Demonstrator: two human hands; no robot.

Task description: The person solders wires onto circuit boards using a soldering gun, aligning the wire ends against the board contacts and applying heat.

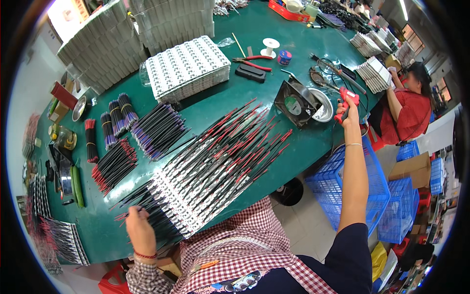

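Observation:
My right hand is closed round the red grip of a soldering gun, out to the right beside a small black fan. My left hand is at the table's near left edge, its fingers curled together by the ends of some black wires; what they pinch is too small to make out. Between the hands lies a white panel of small boards, with rows of black wires with red ends slanting across it. Loose black-and-purple wires and black-and-red wires lie in heaps beyond my left hand.
A stack of white panels stands at the back of the green table. Near it are red-handled pliers, a black case and a white spool. Blue crates stand at right; a person in red sits beyond.

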